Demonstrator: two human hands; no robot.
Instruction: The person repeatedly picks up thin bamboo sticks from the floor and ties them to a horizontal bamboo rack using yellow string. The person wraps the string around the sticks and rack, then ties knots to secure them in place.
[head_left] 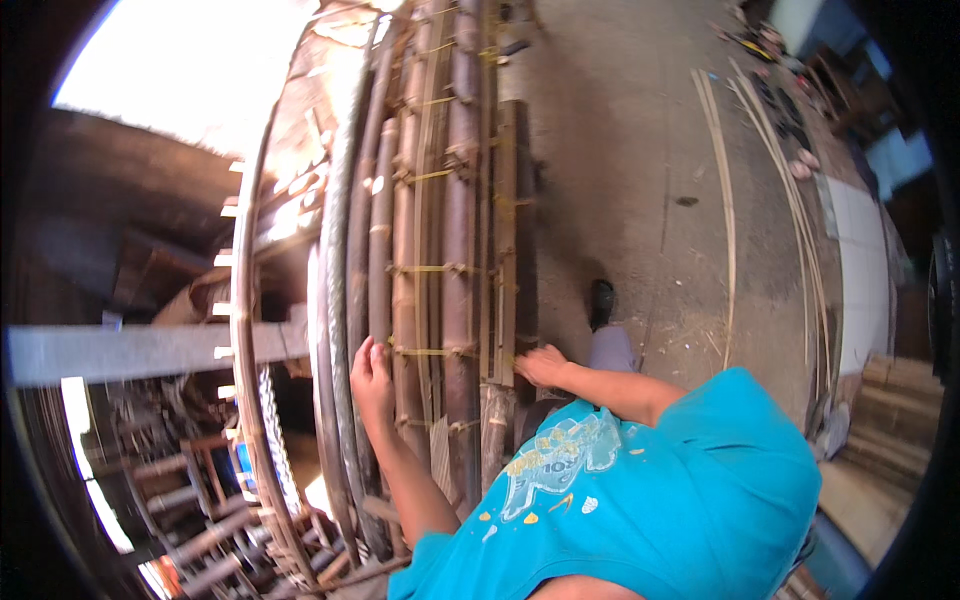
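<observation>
Long brown bamboo poles (461, 220) run away from me, crossed at intervals by yellow ties (430, 268). My left hand (373, 375) is raised at the left side of the poles, level with one yellow tie (425, 352). Its fingers are curled together, and what they hold, if anything, is too small to make out. My right hand (542, 366) is closed at the right edge of the bundle, its fingertips against the near end of a flat wooden slat (505, 300). Anything between those fingers is hidden.
At the left stands a bamboo rail (245, 300) with pale pegs, and a grey beam (160, 352) crosses behind it. Stacked wood (190, 500) fills the lower left. On the floor at the right lie thin bamboo strips (722, 190) and stacked boards (895, 420). My shoe (601, 303) is beside the bundle.
</observation>
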